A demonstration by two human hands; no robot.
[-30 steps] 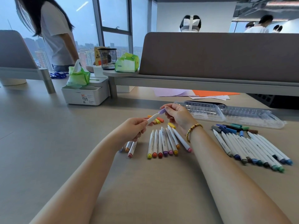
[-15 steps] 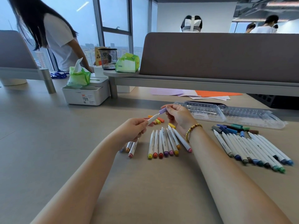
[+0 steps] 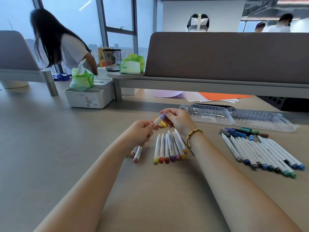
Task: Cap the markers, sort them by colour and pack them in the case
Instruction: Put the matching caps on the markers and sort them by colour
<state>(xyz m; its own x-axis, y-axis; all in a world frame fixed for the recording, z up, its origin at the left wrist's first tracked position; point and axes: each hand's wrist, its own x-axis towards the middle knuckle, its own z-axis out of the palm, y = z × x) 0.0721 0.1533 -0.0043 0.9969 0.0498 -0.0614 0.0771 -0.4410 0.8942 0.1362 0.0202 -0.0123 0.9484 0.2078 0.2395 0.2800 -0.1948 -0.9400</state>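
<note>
A white marker [image 3: 156, 122] is held above the table between both hands. My left hand [image 3: 142, 131] grips its barrel. My right hand [image 3: 178, 119] pinches the lilac cap [image 3: 162, 116] sitting on its far end. Below them lies a row of warm-coloured markers [image 3: 168, 148], uncapped, with two more markers [image 3: 137, 153] under my left wrist. Loose yellow and orange caps [image 3: 161, 123] lie behind the hands. A row of blue and green markers [image 3: 260, 153] lies at the right, with dark loose caps [image 3: 240, 132] behind it. The clear plastic case [image 3: 234, 117] lies open beyond them.
A white tissue box [image 3: 90, 96] stands at the back left by a grey desk divider [image 3: 225, 56]. Coloured paper sheets [image 3: 209, 96] lie under the divider shelf. A person in white bends over at the far left window; others sit behind the divider.
The lilac cap and the marker have come slightly closer together between my hands; both hands stay in place. The person at the back left has moved to the right and bent lower.
</note>
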